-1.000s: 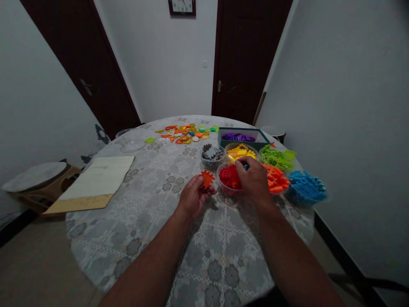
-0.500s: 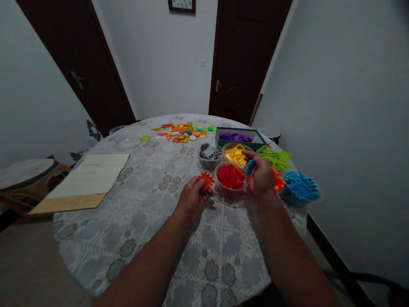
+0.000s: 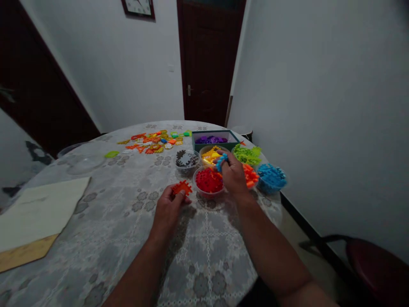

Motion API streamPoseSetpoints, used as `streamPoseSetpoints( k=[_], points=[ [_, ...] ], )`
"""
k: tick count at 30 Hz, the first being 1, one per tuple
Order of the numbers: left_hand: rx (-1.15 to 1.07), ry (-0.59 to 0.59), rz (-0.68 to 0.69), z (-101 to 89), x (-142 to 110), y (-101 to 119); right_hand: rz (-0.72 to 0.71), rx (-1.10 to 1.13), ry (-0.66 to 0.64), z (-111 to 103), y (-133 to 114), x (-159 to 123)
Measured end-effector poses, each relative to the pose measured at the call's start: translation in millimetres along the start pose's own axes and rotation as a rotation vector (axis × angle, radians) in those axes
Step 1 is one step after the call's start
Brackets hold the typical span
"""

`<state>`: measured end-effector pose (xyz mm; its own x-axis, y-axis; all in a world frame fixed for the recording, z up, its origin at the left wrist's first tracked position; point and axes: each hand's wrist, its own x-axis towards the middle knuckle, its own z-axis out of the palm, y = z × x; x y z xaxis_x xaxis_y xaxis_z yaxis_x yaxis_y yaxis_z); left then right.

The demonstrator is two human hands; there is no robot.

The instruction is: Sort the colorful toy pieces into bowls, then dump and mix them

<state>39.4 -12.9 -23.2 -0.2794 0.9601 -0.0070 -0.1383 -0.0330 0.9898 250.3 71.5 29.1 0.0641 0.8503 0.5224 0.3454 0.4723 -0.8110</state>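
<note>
My left hand [image 3: 168, 207] rests on the round table [image 3: 105, 221] and pinches an orange toothed plastic piece [image 3: 182, 187] at its fingertips. My right hand [image 3: 234, 175] hovers over the bowls, closed on a small blue toothed piece [image 3: 220, 160]. Just left of that hand sits a clear bowl of red pieces [image 3: 208, 181]. An orange-piece bowl [image 3: 251, 175] is partly hidden behind my right hand. A bowl of blue pieces [image 3: 271, 178] stands at the table's right edge.
Bowls of dark pieces [image 3: 187, 160], yellow pieces [image 3: 209, 154] and green pieces [image 3: 246, 154], plus a green box of purple pieces [image 3: 213, 139], stand behind. Mixed loose pieces [image 3: 152, 142] lie at the far side. A paper on a board [image 3: 35, 213] lies left. A chair [image 3: 370, 256] stands right.
My right hand lifted from the red bowl holding a blue piece and raised it. The camera swung rightward, shifting everything left. My left hand kept its orange piece.
</note>
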Motion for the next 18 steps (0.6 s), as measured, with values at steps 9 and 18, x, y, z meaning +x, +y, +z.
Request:
streamPoseSetpoints(
  k=[9, 18],
  points=[
    [0.228, 0.036, 0.050, -0.3, 1, 6, 0.026, -0.266, -0.137, -47, -27, -7],
    [0.274, 0.000, 0.099, 0.3, 1, 3, 0.078, -0.616, -0.012, -170, 21, 12]
  ],
)
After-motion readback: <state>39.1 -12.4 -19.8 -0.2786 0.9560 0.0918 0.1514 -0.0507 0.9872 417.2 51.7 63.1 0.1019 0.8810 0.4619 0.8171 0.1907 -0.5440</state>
